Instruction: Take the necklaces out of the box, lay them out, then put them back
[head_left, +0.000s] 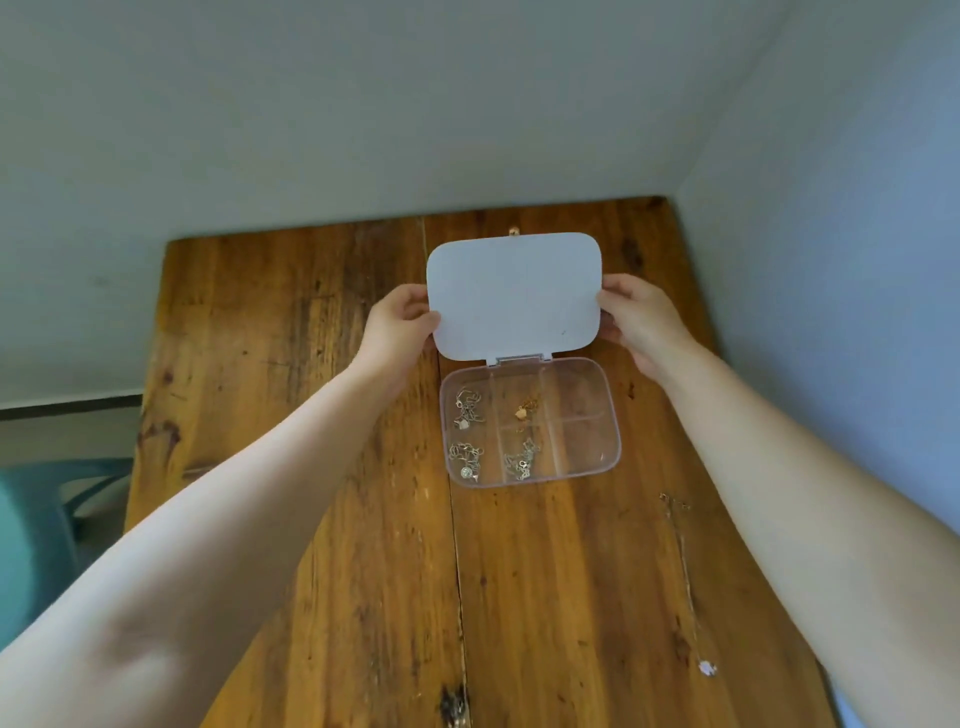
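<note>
From the head camera, your left hand (397, 325) and right hand (641, 317) each pinch a side edge of the white lid (514, 293), which stands raised on its hinge; that is what each grip holds. The clear box (597, 470) sits on the wooden desk (322, 467), with necklaces (467, 408) coiled in four compartments. One chain (685, 577) lies stretched on the desk, right of the box. No writing is readable.

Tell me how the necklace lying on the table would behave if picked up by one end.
The necklace is a thin chain laid out straight, so it would probably hang limp. Its small pendant likely swings at the bottom. It looks light and could snag on the wooden table.
</note>
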